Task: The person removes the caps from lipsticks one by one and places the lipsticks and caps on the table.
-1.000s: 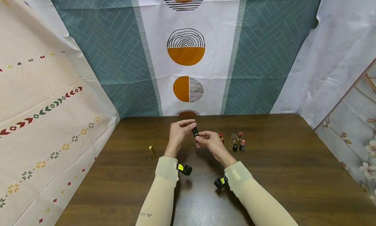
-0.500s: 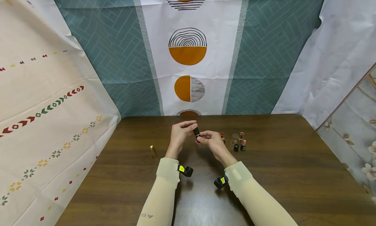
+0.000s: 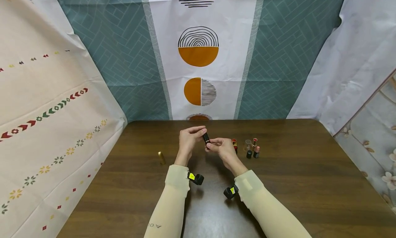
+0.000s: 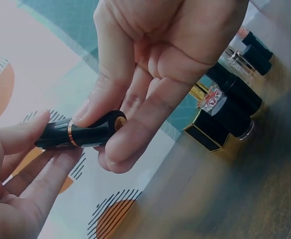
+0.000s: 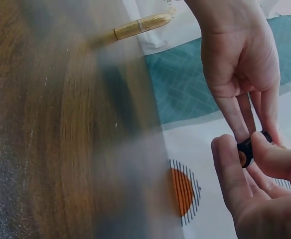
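Observation:
A black lipstick tube (image 3: 206, 138) with a thin gold ring round its middle is held between both hands, tilted, above the table. My left hand (image 3: 188, 142) pinches its upper end between thumb and fingers. Its lower end is pinched by my right hand (image 3: 225, 151). In the left wrist view the whole lipstick tube (image 4: 93, 135) shows as one closed piece, with the fingers of my right hand (image 4: 155, 59) curled at the end with a gold disc. The right wrist view shows only part of it, since the fingertips cover the rest.
A gold lipstick tube (image 3: 161, 158) stands on the brown table (image 3: 294, 186) to the left. On the right stand a red and gold lipstick (image 3: 234, 143), a clear cap (image 3: 247, 144), a black cap (image 3: 249, 155), a pink lipstick (image 3: 256, 152) and another red-topped lipstick (image 3: 254, 142).
Both hands keep their pinch on the lipstick tube, with hardly any movement. The whole head view has shifted slightly; the things on the table stay where they stood.

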{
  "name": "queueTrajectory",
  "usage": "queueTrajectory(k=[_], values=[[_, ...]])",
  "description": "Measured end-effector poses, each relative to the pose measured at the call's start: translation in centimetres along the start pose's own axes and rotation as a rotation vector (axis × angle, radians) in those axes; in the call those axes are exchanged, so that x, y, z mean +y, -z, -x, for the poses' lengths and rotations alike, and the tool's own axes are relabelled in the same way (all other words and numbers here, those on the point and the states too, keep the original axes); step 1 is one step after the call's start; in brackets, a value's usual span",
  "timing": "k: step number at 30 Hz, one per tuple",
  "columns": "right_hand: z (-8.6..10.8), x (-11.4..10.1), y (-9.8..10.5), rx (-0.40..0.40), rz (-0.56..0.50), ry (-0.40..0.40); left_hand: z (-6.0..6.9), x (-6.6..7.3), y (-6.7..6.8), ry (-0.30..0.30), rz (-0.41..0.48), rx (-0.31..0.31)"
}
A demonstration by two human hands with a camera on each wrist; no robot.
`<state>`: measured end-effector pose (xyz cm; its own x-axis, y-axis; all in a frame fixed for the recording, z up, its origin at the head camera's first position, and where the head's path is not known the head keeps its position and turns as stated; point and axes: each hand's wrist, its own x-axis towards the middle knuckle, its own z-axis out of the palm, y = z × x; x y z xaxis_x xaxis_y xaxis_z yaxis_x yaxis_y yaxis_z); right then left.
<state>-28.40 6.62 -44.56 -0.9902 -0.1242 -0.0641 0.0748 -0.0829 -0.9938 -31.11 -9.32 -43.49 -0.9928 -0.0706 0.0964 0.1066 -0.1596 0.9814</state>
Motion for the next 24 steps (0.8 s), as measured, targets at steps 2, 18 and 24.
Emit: queueTrajectory(k=[2, 18, 24], values=[[0.2, 0.0, -0.1, 0.019, 0.031, 0.016, -0.2, 0.0, 0.0, 0.023, 0.022, 0.004], [0.5, 0.0, 1.5, -0.009, 0.093, 0.043, -0.9, 1.5, 0.2, -0.080, -0.124, 0.087], [0.3, -0.6, 2.5, -0.064, 0.060, 0.060, -0.6, 0.6, 0.0, -0.069, -0.147, 0.006]])
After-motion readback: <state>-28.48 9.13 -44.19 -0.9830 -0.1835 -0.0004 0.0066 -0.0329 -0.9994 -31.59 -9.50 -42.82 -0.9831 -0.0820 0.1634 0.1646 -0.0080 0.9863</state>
